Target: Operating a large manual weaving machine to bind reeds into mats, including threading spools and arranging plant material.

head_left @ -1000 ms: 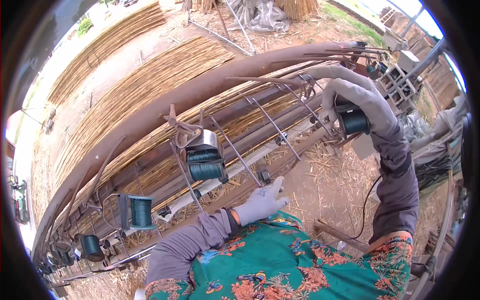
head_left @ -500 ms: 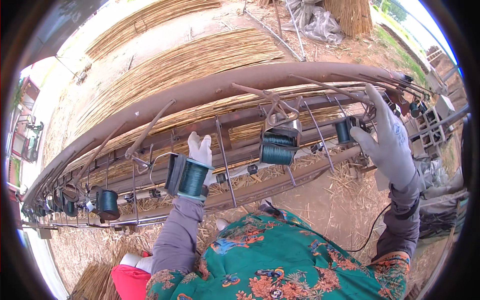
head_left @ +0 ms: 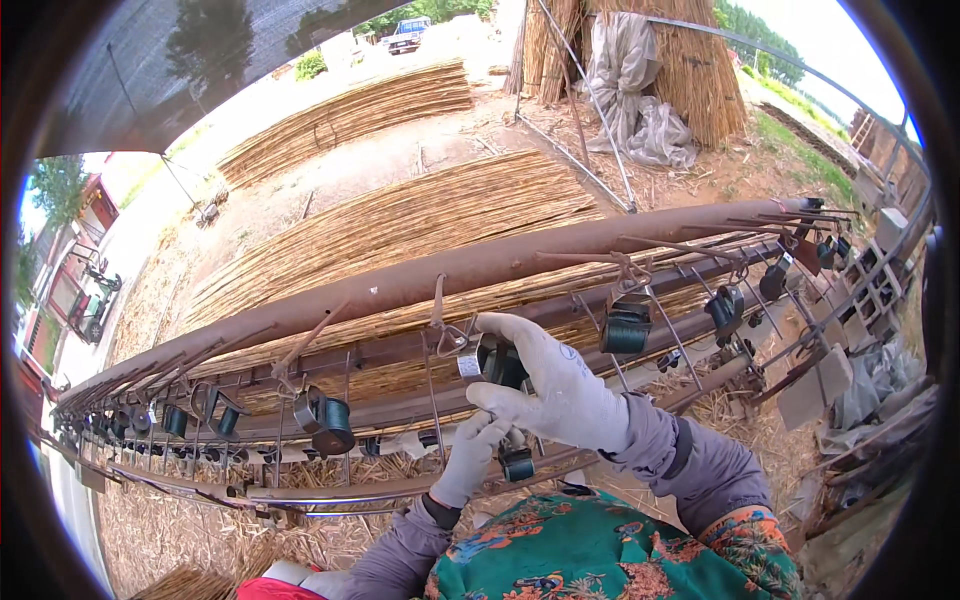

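Observation:
My right hand [head_left: 560,390], in a pale work glove, curls around a spool of dark green twine [head_left: 508,366] in a metal holder, fingers over its top and thumb below. Just beneath, my gloved left hand [head_left: 470,460] has its fingers drawn together close to the right thumb; whatever they pinch is too small to make out. Another green spool [head_left: 517,463] hangs right beside the left fingers. Above the hands runs a long brown metal pipe [head_left: 470,262] with hooked rods, from which more spools hang, such as one to the left [head_left: 327,420] and one to the right [head_left: 627,325].
Upright metal rods [head_left: 434,412] stand along the frame in front of me. Beyond the pipe lie flat reed mats [head_left: 400,220]. Grey plastic sheeting [head_left: 640,120] leans on bundled reeds at the back. Concrete blocks [head_left: 880,270] are stacked at the right.
My hands were wide apart and have come together near the middle. The right moved left to a spool; the left moved right, away from the spool beside it. The view has tilted up.

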`<state>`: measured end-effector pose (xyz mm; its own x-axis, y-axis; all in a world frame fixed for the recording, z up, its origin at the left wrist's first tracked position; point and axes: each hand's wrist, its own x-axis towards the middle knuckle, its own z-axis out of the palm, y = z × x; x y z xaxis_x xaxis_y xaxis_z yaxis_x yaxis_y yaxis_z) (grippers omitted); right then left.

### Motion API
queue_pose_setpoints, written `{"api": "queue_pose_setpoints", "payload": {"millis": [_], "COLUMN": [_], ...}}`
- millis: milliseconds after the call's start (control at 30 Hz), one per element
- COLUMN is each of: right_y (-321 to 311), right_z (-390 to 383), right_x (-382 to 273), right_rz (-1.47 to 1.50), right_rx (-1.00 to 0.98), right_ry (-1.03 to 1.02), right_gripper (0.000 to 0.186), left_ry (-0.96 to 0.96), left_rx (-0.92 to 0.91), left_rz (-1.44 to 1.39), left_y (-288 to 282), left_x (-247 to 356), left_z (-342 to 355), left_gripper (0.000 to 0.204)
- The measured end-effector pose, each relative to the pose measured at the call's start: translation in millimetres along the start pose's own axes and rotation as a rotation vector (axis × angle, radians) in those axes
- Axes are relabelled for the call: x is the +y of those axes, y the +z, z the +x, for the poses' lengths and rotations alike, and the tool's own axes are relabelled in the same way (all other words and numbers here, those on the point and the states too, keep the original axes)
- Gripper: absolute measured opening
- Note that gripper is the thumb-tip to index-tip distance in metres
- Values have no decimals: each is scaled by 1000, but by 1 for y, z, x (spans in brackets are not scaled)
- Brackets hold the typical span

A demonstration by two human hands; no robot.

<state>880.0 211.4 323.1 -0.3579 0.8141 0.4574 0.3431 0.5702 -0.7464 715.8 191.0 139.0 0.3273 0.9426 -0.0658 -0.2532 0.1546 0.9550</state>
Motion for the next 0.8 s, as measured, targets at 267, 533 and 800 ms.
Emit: {"api": "queue_pose_setpoints", "payload": {"millis": [267,533,800], "right_y": [-35,-49,5], "right_z": [24,18,-155], "right_x": [-44,-59,-23], "right_rz": [-932,-675,-143], "right_rx": [43,-236,-347], "right_ry": [-342,-45,710], "right_gripper": [44,58,48], "left_ry": [-396,-393,-160], "left_rx": [-437,-298,-499], "left_rz": [-572,-714,-33], "left_y": [21,38,53], "left_x": [26,16,3], "left_z": [-37,-28,-63], "left_gripper": [34,30,53]}}
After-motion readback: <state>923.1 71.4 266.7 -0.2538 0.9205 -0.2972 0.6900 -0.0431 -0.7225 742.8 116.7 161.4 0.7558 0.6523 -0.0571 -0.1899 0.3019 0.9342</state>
